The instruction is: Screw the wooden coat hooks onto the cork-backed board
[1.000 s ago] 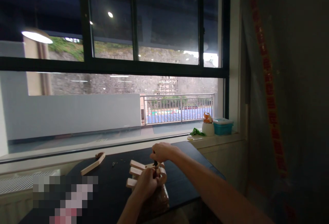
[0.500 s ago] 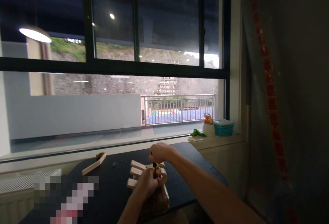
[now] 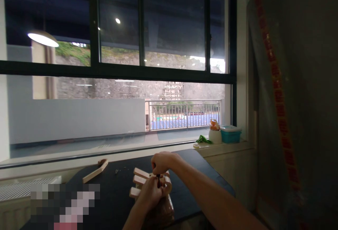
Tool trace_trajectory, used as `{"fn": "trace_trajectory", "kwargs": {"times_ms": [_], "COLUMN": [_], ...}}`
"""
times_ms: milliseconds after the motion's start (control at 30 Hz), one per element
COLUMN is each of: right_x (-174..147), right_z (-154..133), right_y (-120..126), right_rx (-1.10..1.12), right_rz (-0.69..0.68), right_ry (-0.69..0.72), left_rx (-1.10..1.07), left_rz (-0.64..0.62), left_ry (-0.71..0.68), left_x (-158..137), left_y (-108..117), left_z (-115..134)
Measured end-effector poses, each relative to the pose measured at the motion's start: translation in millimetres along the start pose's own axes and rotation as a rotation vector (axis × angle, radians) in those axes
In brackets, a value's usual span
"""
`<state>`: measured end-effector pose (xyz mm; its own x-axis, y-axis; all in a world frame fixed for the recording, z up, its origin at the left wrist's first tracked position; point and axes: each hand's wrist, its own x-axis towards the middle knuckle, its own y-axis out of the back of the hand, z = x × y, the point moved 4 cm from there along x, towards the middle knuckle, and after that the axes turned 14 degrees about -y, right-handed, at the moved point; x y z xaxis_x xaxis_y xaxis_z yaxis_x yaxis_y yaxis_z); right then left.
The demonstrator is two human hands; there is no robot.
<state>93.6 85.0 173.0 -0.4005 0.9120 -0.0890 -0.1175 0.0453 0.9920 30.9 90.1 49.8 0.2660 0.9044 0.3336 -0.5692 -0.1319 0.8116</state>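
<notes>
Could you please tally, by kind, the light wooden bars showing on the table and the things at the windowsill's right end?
Wooden bars by the left hand: 3
Loose wooden bar with curved end: 1
Teal lidded box: 1
White container with orange top: 1
Green cloth: 1
Small pale round item: 1
Total: 8

Right hand [image 3: 162,162] curled, held just above left hand [image 3: 152,190].

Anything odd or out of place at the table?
Mostly fine. Tiny loose bits lie scattered on the black tabletop, left of the pale wooden slats, too small to identify; they look stray. A crumpled bright-green cloth-like item sits on the cream windowsill. No damage visible.
</notes>
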Motion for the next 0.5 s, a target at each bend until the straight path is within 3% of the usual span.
{"fn": "trace_trajectory", "kwargs": {"times_ms": [267,500], "right_x": [5.2,5.9], "right_z": [26.4,15.6], "right_y": [-11.1,3.5], "right_rx": [0.099,0.031], "right_rz": [0.03,-0.064], "right_ry": [-0.114,0.005], "left_rx": [0.038,0.025], "left_rz": [0.02,-0.005], "left_ry": [0.002,0.005], "left_x": [-1.9,-3.9], "left_y": [-0.4,3.2], "left_z": [-0.5,3.0]}}
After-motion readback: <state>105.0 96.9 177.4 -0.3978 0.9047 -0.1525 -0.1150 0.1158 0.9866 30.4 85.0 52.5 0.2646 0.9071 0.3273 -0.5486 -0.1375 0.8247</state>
